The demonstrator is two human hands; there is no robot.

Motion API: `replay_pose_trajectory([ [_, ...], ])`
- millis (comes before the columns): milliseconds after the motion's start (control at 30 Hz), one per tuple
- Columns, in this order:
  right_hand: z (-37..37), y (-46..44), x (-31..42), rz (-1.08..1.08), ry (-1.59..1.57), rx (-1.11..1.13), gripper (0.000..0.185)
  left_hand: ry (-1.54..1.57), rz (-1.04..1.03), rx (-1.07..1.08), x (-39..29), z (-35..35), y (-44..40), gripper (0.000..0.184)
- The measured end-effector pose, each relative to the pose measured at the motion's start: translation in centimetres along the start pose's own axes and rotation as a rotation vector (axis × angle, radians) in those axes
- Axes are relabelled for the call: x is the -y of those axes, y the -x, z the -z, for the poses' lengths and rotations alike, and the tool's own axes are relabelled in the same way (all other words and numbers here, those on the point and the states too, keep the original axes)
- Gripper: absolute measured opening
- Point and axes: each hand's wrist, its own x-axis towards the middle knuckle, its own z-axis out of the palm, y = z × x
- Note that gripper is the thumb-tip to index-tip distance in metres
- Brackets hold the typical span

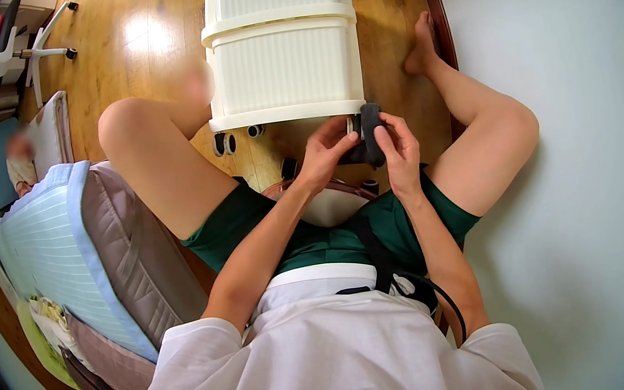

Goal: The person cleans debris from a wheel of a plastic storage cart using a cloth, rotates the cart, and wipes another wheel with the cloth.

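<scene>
Currently: left hand (pixel 328 150) pinching caster (pixel 351 123), right hand (pixel 400 154) gripping dark-gray cloth (pixel 373 134) | cloth just beside caster, near right corner of white drawer unit (pixel 288 113) | probably best: left steadies caster, right keeps cloth taut | visible: hands 2, cloth 1, unit casters 3, drawers (pixel 284 67) 2, farther swivel chair (pixel 41 52) 1

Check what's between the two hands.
Head view: a dark grey cloth-like piece and what looks like a caster, at a corner of the drawer unit, between left hand and right hand.
</scene>
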Motion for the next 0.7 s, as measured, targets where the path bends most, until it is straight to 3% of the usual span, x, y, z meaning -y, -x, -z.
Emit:
replay_pose_trajectory([
  [167, -0.1, 0.2, -1.5, -0.042, 0.025, -0.228, 0.021, 0.015, 0.007, 0.038, 0.0, -0.4, 0.0, 0.046],
  [200, -0.3, 0.4, -0.9, -0.075, -0.107, -0.266, 0.018, 0.016, 0.015, 0.051, -0.1, -0.5, 0.1, 0.046],
  [300, 0.4, 1.0, -0.3, -0.165, -0.209, -0.182, 0.018, -0.018, 0.011, 0.062, -0.2, -0.5, 0.0, 0.048],
  [400, -0.4, 1.3, 0.3, -0.107, -0.349, -0.111, 0.018, -0.135, -0.067, 0.039, -0.3, -0.6, -0.1, 0.047],
  [500, -0.6, 1.2, -0.5, 0.015, -0.056, -0.051, 0.021, -0.183, -0.085, 0.033, -0.4, -0.5, -0.1, 0.046],
  [700, -1.2, -0.4, -1.8, -0.026, 0.064, -0.132, 0.018, -0.177, -0.084, 0.056, -0.4, -0.5, -0.2, 0.044],
])
